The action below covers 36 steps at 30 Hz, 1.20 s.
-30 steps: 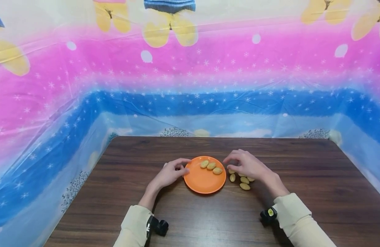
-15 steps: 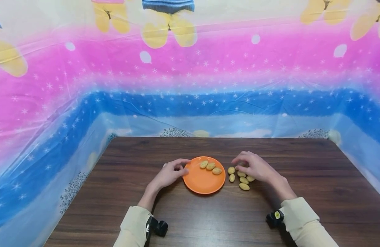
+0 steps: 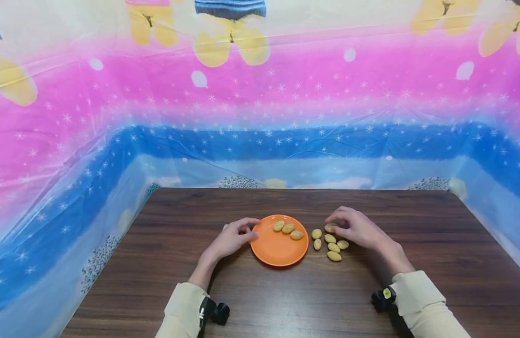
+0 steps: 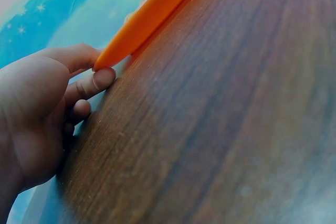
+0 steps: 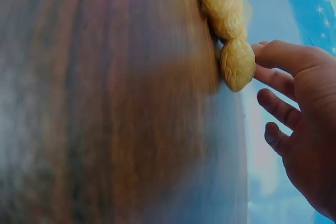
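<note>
In the head view, an orange plate [image 3: 276, 253] carries three yellow, wrinkled oval pieces that look like dried fruits [image 3: 288, 228]. My left hand [image 3: 231, 239] pinches the plate's left rim between thumb and fingers, as the left wrist view [image 4: 47, 93] also shows. Several more of the oval dried fruits [image 3: 333, 256] lie loose on the table, right of the plate. My right hand [image 3: 359, 229] reaches over the back of this group, its thumb and forefinger around one dried fruit [image 3: 330, 227]. Its fingertips are partly hidden in the right wrist view, so whether they grip it is unclear.
Everything stands on a dark wood-grain table [image 3: 260, 300]. A patterned pink and blue cloth [image 3: 260, 112] hangs behind the table and along both sides. Black wrist cameras [image 3: 219, 313] sit at both sleeve cuffs.
My right hand has moved right, away from the plate's edge and over to the rear of the loose dried fruits, uncovering several of them. The left hand and plate have stayed in place.
</note>
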{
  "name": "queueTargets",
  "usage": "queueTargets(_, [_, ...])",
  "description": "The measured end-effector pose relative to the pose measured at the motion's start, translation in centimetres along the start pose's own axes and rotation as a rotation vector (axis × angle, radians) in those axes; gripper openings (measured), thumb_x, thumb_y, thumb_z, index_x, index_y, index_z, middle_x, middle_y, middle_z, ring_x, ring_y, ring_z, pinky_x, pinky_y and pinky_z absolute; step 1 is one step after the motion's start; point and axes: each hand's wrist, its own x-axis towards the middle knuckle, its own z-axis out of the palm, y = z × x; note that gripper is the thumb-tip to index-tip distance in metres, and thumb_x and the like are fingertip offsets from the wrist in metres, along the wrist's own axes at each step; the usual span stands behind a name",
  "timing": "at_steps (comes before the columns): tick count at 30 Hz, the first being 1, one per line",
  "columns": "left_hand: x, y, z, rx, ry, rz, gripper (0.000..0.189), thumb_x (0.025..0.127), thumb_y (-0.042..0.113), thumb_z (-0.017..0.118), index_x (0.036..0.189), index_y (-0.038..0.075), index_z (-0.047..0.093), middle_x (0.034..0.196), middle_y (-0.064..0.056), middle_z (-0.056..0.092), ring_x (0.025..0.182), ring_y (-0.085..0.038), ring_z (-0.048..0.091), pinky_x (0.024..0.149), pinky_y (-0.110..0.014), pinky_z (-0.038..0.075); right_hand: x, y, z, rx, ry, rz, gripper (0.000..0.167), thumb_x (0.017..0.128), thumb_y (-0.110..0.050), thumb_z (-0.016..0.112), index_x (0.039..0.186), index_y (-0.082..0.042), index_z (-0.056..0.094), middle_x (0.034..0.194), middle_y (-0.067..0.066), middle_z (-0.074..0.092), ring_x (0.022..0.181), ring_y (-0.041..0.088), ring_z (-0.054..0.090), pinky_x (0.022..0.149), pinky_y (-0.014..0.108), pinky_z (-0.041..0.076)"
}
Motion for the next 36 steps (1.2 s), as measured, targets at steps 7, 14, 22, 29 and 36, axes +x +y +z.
queueTargets(7, [0.0, 0.0, 0.1, 0.002, 0.002, -0.004, 0.039, 0.099, 0.029, 0.066, 0.137, 0.025, 0.061, 0.080, 0.001, 0.064, 0.097, -0.021, 0.048, 0.096, -0.051, 0.024, -0.4, 0.5, -0.1, 0.016, -0.023, 0.025, 0.026, 0.094, -0.010, 0.070, 0.120, -0.015, 0.071, 0.107, 0.001, 0.061, 0.076, 0.014, 0.049, 0.066, 0.031, 0.042])
queueTargets(14, [-0.1, 0.0, 0.0, 0.008, 0.001, -0.002, 0.040, 0.099, 0.030, 0.065, 0.138, 0.025, 0.061, 0.080, 0.000, 0.064, 0.094, -0.021, 0.048, 0.093, -0.049, 0.026, -0.4, 0.7, -0.1, -0.004, -0.025, 0.031, 0.026, 0.095, -0.011, 0.069, 0.120, -0.015, 0.071, 0.108, 0.000, 0.064, 0.077, 0.013, 0.049, 0.067, 0.032, 0.041])
queueTargets(22, [-0.1, 0.1, 0.0, -0.005, -0.001, -0.008, 0.039, 0.099, 0.029, 0.066, 0.137, 0.026, 0.061, 0.080, 0.000, 0.064, 0.093, -0.021, 0.049, 0.092, -0.048, 0.027, -0.3, 0.4, -0.1, -0.042, 0.003, 0.047, 0.023, 0.094, -0.013, 0.071, 0.117, -0.015, 0.073, 0.103, -0.001, 0.064, 0.076, 0.014, 0.049, 0.066, 0.032, 0.041])
queueTargets(29, [0.0, -0.1, 0.1, 0.005, 0.004, -0.015, 0.039, 0.098, 0.030, 0.067, 0.137, 0.027, 0.062, 0.080, 0.000, 0.064, 0.095, -0.021, 0.049, 0.094, -0.048, 0.026, -0.1, 0.2, -0.1, -0.066, 0.013, 0.041, 0.022, 0.095, -0.014, 0.070, 0.117, -0.016, 0.073, 0.105, -0.002, 0.065, 0.077, 0.014, 0.050, 0.067, 0.033, 0.042])
queueTargets(36, [0.0, 0.0, 0.1, 0.006, 0.004, 0.005, 0.039, 0.098, 0.029, 0.066, 0.137, 0.025, 0.062, 0.079, 0.000, 0.064, 0.090, -0.020, 0.051, 0.098, -0.051, 0.023, 0.2, -0.7, -0.2, -0.073, 0.024, 0.001, 0.022, 0.095, -0.017, 0.071, 0.117, -0.016, 0.074, 0.105, -0.004, 0.066, 0.078, 0.013, 0.051, 0.069, 0.033, 0.043])
